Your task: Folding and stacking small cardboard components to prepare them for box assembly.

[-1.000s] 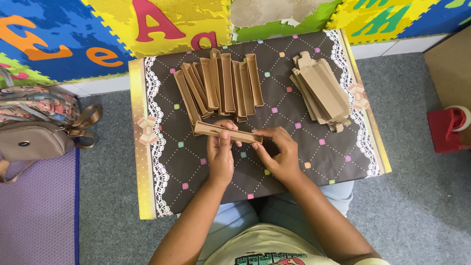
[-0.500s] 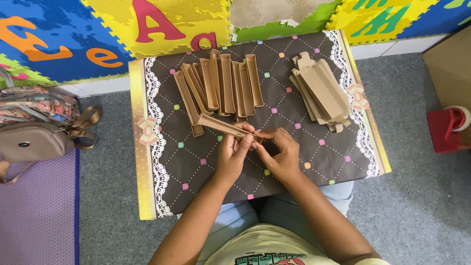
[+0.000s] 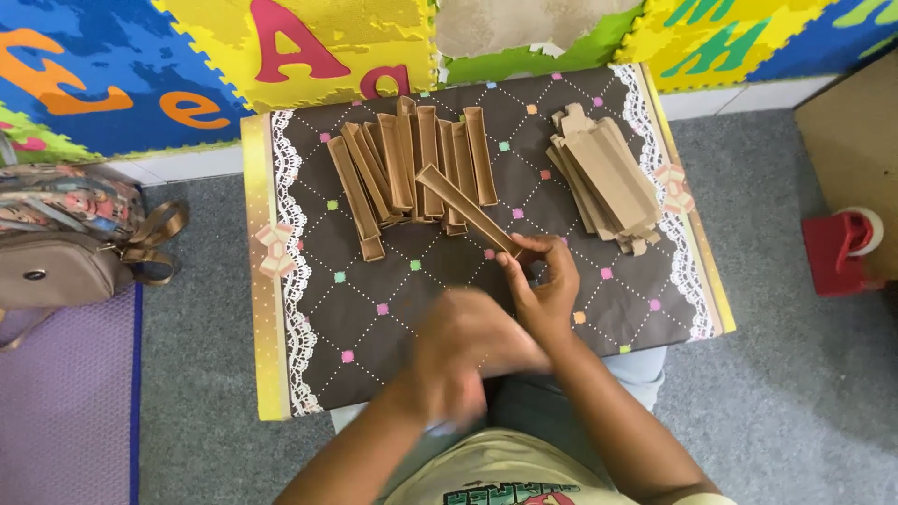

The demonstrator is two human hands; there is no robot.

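Two stacks [image 3: 412, 168] [image 3: 608, 178] flank the folded strip [image 3: 468, 210] pinched by right hand [image 3: 543, 290]; blurred left hand [image 3: 472, 346] unclear.

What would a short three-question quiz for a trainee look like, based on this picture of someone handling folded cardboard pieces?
1. Which hand grips the long folded cardboard strip?
2. True or false: the stack of flat cardboard blanks lies on the same side as the right hand.
3. What is the work surface?

Key:
1. The right hand, at the strip's near end; the left hand is blurred and holds nothing that can be made out.
2. True; the row of folded strips lies toward the other side.
3. A brown quilted-pattern board with lace trim.
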